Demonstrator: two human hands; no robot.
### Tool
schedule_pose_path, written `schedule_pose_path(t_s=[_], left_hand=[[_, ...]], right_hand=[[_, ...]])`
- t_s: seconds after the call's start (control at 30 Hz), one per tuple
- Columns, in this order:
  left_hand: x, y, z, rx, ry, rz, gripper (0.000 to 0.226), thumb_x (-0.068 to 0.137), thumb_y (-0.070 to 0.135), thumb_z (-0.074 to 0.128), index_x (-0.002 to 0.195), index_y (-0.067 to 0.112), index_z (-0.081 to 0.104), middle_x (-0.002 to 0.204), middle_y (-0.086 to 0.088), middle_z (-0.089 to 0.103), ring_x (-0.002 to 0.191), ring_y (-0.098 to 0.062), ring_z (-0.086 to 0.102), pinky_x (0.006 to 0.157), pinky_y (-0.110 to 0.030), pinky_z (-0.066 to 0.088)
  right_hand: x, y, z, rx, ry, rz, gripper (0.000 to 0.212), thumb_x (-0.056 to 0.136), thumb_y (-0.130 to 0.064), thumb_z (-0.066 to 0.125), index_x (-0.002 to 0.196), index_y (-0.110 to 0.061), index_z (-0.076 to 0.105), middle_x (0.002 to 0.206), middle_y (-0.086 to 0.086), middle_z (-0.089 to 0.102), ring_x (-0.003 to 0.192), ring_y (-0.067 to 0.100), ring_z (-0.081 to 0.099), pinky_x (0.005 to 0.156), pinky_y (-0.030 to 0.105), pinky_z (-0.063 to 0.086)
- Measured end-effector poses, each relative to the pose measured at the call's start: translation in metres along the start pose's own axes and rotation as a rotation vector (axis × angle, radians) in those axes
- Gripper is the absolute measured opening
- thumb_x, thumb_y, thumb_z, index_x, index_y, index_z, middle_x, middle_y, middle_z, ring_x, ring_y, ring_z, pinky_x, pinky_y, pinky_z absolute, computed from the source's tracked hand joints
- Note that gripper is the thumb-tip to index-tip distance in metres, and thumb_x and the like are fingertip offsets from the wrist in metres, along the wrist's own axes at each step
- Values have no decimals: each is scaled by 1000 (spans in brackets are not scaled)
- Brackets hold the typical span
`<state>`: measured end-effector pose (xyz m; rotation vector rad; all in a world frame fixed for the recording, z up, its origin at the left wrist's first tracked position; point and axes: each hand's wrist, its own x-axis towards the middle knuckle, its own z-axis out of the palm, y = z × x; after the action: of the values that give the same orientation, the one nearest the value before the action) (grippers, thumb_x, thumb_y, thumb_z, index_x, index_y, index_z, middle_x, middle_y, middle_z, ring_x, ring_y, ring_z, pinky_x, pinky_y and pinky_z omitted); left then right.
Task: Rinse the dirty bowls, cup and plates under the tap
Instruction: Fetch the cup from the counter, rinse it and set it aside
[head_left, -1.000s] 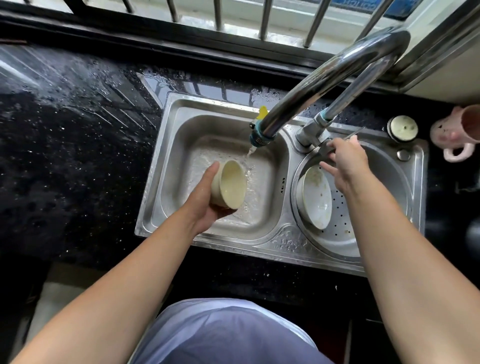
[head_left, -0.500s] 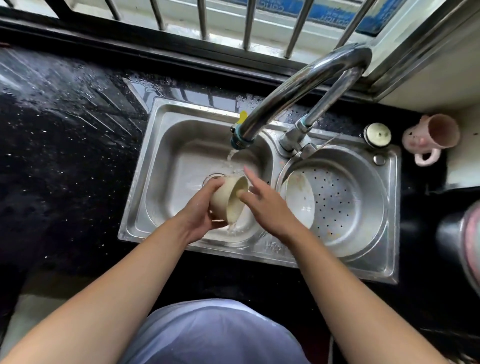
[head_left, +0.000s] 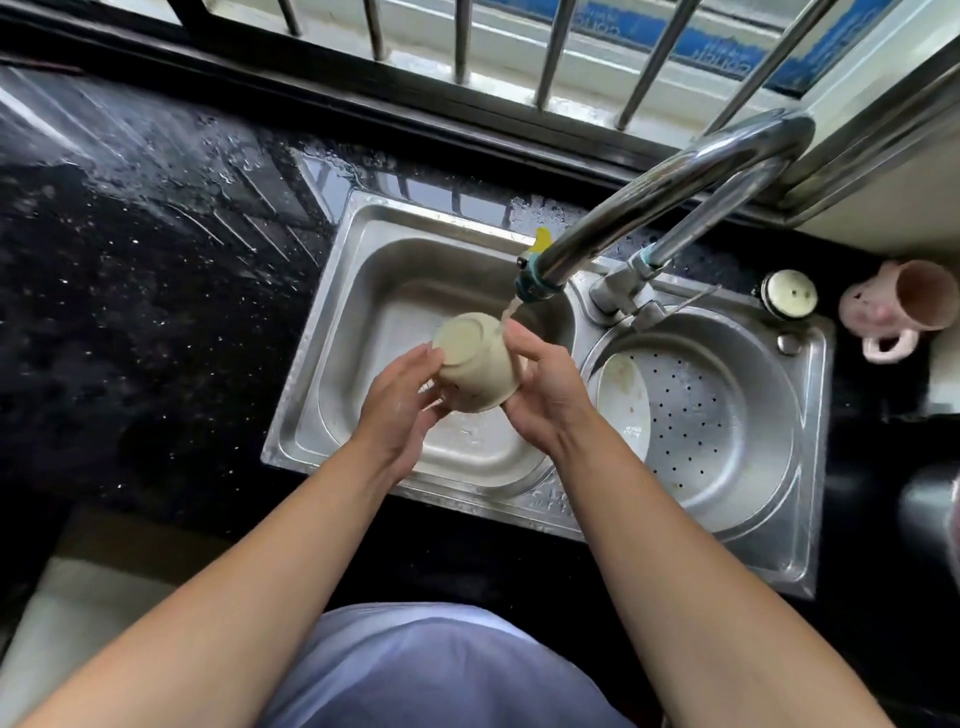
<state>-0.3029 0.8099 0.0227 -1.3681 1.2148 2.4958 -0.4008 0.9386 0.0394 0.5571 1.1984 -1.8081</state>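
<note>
hands (head_left: 400, 410) grip bowl (head_left: 475, 364); plate (head_left: 623, 400) in rt basin (head_left: 737, 426)

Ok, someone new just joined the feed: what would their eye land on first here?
The beige bowl, turned base-up and held between the left hand and right hand under the tap's running stream, over the left basin. Next, a soiled plate leaning on edge in the perforated right basin, and a pink mug lying on its side beside the sink at far right.
</note>
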Motion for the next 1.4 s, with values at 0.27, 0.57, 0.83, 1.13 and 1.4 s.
schedule_pose_path(t_s=[0.27, 0.57, 0.83, 1.13, 1.4], left_hand=[[4, 8, 4, 202, -158, 42, 56, 90, -5, 71, 143, 8, 60, 141, -14, 64, 127, -28, 62, 80, -22, 59], [4, -39, 92, 122, -426, -176, 36, 105, 10, 54, 137, -4, 61, 138, -28, 65, 117, -31, 66, 94, -37, 61], [17, -94, 209, 690, -352, -34, 33, 107, 55, 43, 120, 41, 70, 113, 13, 76, 112, -16, 70, 81, -33, 56], [88, -132, 303, 1235, -241, 275, 60, 112, 38, 32, 157, 0, 39, 163, -22, 41, 153, -33, 33, 126, -41, 25], [109, -145, 296, 1363, -59, 440, 38, 105, 15, 49, 135, -1, 65, 134, -22, 70, 129, -38, 61, 110, -38, 44]], right_hand=[[-25, 25, -35, -298, 86, 124, 45, 84, -56, 66, 116, -24, 71, 89, 0, 78, 86, 17, 72, 76, 40, 59], [-83, -3, -119, -691, 248, -191, 81, 66, -71, 78, 137, -44, 50, 122, -2, 71, 109, 20, 70, 89, 39, 59], [-80, -58, -221, -841, 480, -282, 86, 58, -64, 84, 133, -37, 53, 117, -13, 70, 106, 7, 66, 93, 30, 55], [13, -103, -292, -720, 516, -287, 81, 63, -63, 78, 132, -24, 63, 120, -7, 73, 111, 14, 68, 100, 36, 53], [66, -89, -303, -652, 526, -238, 74, 66, -59, 82, 127, -21, 67, 119, -1, 74, 113, 20, 67, 101, 44, 53]])
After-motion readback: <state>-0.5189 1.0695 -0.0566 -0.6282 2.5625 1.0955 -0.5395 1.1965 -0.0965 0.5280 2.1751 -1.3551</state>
